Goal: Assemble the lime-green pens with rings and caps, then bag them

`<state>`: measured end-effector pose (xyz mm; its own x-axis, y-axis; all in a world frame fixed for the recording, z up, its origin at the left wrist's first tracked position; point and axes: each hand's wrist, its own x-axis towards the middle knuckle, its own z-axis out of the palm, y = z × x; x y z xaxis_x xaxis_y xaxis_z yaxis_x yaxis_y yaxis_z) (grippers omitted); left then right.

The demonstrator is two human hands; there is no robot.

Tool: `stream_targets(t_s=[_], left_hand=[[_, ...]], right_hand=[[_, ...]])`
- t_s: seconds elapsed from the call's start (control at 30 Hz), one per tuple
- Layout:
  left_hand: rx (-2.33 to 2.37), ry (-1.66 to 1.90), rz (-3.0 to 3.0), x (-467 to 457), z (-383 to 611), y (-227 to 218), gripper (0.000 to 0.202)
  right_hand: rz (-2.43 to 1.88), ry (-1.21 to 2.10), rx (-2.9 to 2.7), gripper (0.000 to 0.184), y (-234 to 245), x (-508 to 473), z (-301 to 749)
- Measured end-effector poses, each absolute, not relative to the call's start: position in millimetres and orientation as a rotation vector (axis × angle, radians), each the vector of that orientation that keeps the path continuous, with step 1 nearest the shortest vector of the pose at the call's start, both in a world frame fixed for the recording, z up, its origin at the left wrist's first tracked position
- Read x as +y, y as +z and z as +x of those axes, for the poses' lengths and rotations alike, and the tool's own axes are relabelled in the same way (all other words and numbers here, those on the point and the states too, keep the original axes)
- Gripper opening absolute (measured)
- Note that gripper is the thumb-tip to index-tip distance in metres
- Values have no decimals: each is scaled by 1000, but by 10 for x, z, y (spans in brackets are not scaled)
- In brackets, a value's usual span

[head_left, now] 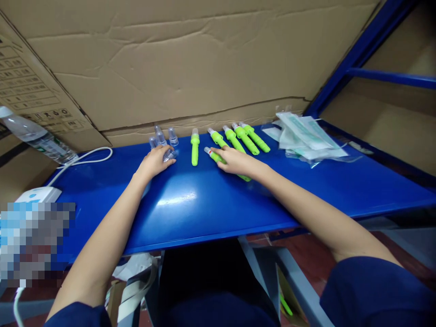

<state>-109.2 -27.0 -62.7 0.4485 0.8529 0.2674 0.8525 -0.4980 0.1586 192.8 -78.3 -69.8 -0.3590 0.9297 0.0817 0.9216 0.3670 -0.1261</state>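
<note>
At the left of the middle, my left hand point(156, 162) has its thumb and fingers around a clear plastic cap point(169, 155) lying low at the table surface. Just behind it stand several similar clear caps, one of them a clear cap point(173, 136) set a little apart. My right hand point(235, 161) is closed over a lime-green tube with a clear tip point(214, 154), its far end showing past the palm. Beyond that hand several more tubes lie slantwise, including a lime-green tube point(255, 137). Between my hands a single lime-green tube point(195, 149) points away from me.
A blue table point(211, 213) backs onto a cardboard wall point(190, 59). Flat clear-and-white packets point(306, 136) are piled at the right. A water bottle point(37, 136), a white cable point(91, 156) and a white device point(41, 195) occupy the left side. A blue frame point(354, 59) rises at right.
</note>
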Motion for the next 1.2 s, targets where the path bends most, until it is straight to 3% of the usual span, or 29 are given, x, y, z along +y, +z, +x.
stream_targets(t_s=[0.17, 0.33, 0.63, 0.9, 1.07, 1.2], left_hand=[[1692, 449, 2662, -378, -1010, -525, 45], [1715, 637, 2620, -458, -910, -450, 50], [1117, 923, 2649, -511, -737, -445, 39], [1051, 772, 2796, -591, -656, -499, 40], [998, 705, 2840, -661, -607, -487, 43], [1063, 714, 2869, -721, -590, -473, 43]], right_hand=[[-1612, 111, -2462, 61, -723, -722, 1939], [-1421, 57, -2395, 59, -678, -691, 1963], [-992, -66, -2447, 55, -550, -728, 1951], [-960, -18, -2356, 58, -646, -784, 1861], [-1036, -100, -2342, 37, -636, -867, 1791], [-1171, -266, -2349, 37, -613, -916, 1727]])
